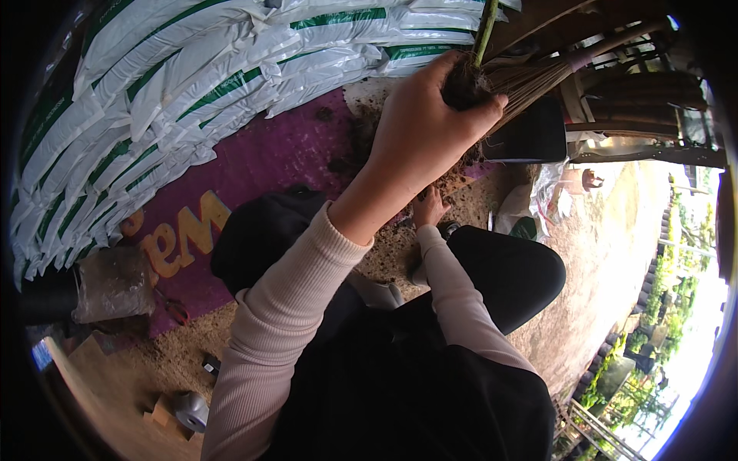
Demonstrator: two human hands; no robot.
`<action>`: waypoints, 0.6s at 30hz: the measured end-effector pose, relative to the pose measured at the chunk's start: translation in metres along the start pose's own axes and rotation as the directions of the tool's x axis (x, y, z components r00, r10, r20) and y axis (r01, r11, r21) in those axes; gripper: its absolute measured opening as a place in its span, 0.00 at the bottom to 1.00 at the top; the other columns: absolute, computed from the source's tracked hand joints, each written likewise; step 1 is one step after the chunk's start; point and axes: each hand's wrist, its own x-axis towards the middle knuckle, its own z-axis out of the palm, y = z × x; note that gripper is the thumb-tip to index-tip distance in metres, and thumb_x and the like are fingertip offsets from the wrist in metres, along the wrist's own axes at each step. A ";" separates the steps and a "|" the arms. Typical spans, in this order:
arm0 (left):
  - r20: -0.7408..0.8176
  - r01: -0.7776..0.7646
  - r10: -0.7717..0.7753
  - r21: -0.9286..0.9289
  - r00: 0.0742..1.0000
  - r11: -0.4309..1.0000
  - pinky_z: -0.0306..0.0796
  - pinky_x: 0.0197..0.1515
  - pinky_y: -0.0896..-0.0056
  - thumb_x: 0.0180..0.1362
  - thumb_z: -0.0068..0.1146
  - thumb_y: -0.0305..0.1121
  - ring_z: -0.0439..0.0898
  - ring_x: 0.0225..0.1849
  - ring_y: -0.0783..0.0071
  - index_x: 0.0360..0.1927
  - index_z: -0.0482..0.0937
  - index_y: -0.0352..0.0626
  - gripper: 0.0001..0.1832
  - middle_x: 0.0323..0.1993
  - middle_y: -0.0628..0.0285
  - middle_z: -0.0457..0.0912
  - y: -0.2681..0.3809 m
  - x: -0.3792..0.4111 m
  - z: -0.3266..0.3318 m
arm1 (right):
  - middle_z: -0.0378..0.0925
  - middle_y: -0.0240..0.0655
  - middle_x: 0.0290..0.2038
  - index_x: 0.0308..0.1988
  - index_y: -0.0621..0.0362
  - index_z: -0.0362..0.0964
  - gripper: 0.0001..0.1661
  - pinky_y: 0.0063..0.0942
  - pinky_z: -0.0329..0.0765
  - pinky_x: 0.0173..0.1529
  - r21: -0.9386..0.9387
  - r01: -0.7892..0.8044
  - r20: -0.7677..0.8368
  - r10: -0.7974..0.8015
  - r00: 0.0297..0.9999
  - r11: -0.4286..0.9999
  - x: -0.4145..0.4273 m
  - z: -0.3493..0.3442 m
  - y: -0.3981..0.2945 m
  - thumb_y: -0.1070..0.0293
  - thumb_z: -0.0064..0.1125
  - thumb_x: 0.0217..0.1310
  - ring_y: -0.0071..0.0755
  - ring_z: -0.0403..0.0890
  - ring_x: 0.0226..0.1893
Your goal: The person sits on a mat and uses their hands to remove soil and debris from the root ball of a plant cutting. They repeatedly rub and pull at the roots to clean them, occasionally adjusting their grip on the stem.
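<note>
My left hand (432, 115) is raised at the top centre, its fingers closed round the dark root ball (461, 86) of a plant. The plant's green stem (487, 29) rises out of the picture. Lower down, my right hand (429, 206) rests with fingers spread at loose dark soil (458, 173) on the ground, partly behind my left forearm. Whether its fingertips hold anything is hard to tell. Soil and root bits lie about both hands and on the purple printed sheet (294, 144).
White and green plastic sacks (230, 86) are stacked at the upper left. A stick broom (530, 86) and a black container (530, 132) stand at the upper right, above clear plastic bags (519, 210). Red-handled scissors (176, 311) and a silver roll (192, 411) lie at the lower left.
</note>
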 end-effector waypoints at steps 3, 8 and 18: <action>0.007 -0.001 0.001 0.005 1.000 1.000 0.75 0.35 0.70 0.49 0.63 0.37 0.82 0.27 0.69 0.37 0.78 0.36 0.17 0.26 0.57 0.83 0.003 0.001 0.000 | 0.76 0.38 0.46 0.53 0.52 0.70 0.29 0.56 0.52 0.61 0.006 -0.071 0.063 0.070 0.996 0.997 0.015 -0.008 0.003 0.55 0.62 0.52 0.40 0.76 0.47; 0.009 0.028 -0.028 0.018 1.000 0.999 0.75 0.36 0.69 0.48 0.63 0.37 0.82 0.28 0.69 0.37 0.78 0.34 0.17 0.26 0.56 0.83 0.008 0.000 -0.003 | 0.81 0.41 0.34 0.45 0.51 0.77 0.24 0.60 0.52 0.60 0.009 -0.037 0.185 0.034 0.982 0.999 0.035 -0.037 0.003 0.48 0.57 0.54 0.45 0.80 0.38; -0.005 0.000 0.000 0.049 1.000 0.999 0.75 0.37 0.67 0.48 0.63 0.37 0.83 0.30 0.65 0.38 0.78 0.35 0.18 0.29 0.54 0.83 0.004 0.001 -0.002 | 0.80 0.42 0.40 0.41 0.57 0.78 0.21 0.60 0.58 0.58 -0.189 0.117 0.215 -0.075 0.974 0.975 0.062 -0.028 -0.021 0.53 0.58 0.54 0.48 0.79 0.42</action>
